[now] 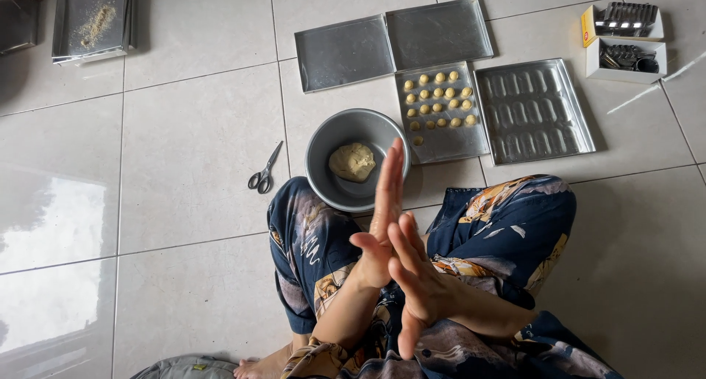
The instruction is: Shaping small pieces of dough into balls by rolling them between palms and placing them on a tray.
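Both hands are pressed palm to palm above the person's lap, fingers straight and unclenched; the left hand (379, 228) points away from the body toward the grey bowl (358, 160), the right hand (415, 283) crosses it at a slant, and whether anything lies between the palms cannot be told. Just past the fingertips of the left hand, the round bowl sits on the tiled floor against the knees in dark patterned trousers (507, 224), and in it lies a pale dough lump (352, 161), roughly round with no clear long axis. Left of the bowl, a pair of scissors (265, 169) lies with its handles toward the person and its blades pointing away. Right of the bowl, touching its rim, a rectangular tray (443, 114) runs lengthwise away from the person and carries rows of small dough balls (437, 99) on its far half. Further right of it lies a moulded tray (534, 111) with oblong hollows. Beyond the bowl, two flat empty trays (393, 44) lie side by side. Far right of the bowl stand two white boxes (625, 41), one with a yellow and red edge, holding dark metal pieces. Far left of the bowl, a tray with crumbs (94, 22) rests.
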